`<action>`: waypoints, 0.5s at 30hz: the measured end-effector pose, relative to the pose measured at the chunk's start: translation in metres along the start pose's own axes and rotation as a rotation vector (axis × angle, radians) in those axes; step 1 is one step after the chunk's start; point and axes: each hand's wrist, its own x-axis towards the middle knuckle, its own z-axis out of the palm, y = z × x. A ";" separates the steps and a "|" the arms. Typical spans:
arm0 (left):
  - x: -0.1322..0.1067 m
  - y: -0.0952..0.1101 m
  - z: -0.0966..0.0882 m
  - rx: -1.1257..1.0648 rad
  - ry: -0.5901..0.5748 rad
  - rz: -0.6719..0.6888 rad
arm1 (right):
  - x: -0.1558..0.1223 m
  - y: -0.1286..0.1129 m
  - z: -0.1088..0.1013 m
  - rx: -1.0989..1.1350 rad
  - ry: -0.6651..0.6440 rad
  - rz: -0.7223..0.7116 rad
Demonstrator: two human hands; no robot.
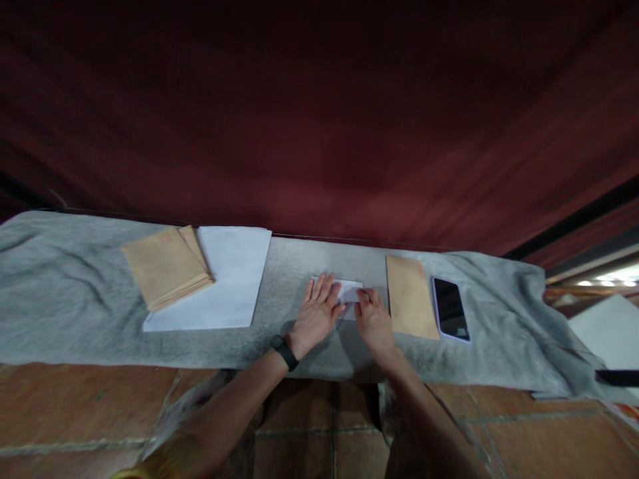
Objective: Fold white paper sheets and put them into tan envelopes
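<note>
A small folded white paper (348, 291) lies on the grey cloth (74, 299) in the middle of the surface. My left hand (317, 316) lies flat on its left part with the fingers stretched out; a black band sits on that wrist. My right hand (373, 322) rests on the paper's right edge, fingers bent and pressing down. Most of the paper is hidden under the two hands.
A stack of brown envelopes (164, 266) lies partly over white sheets (224, 279) at the left. To the right of my hands are a single brown envelope (412, 296) and a dark phone (450, 309). A dark red curtain (319, 120) hangs behind. Tiled floor (74, 419) lies below.
</note>
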 end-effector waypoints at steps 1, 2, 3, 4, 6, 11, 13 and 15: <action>0.000 0.001 0.004 0.006 -0.018 -0.001 | 0.000 -0.001 -0.001 -0.017 0.006 -0.004; 0.000 0.002 0.008 0.011 -0.034 -0.008 | 0.000 -0.003 0.000 -0.020 0.016 -0.010; 0.000 0.002 0.012 0.015 -0.046 -0.015 | 0.000 -0.005 0.001 -0.008 0.029 -0.023; 0.000 0.002 0.014 0.019 -0.056 -0.018 | 0.000 -0.008 0.004 0.016 0.044 -0.044; 0.000 0.002 0.018 0.025 -0.070 -0.010 | 0.000 -0.015 0.012 0.078 0.064 -0.107; -0.002 0.004 0.023 0.042 -0.061 -0.022 | -0.006 -0.026 0.032 0.031 0.046 -0.223; -0.005 0.005 0.023 0.045 -0.049 -0.035 | -0.009 -0.022 0.033 -0.050 0.043 -0.249; -0.008 0.006 0.020 0.043 -0.051 -0.030 | -0.012 -0.016 0.031 -0.110 0.060 -0.281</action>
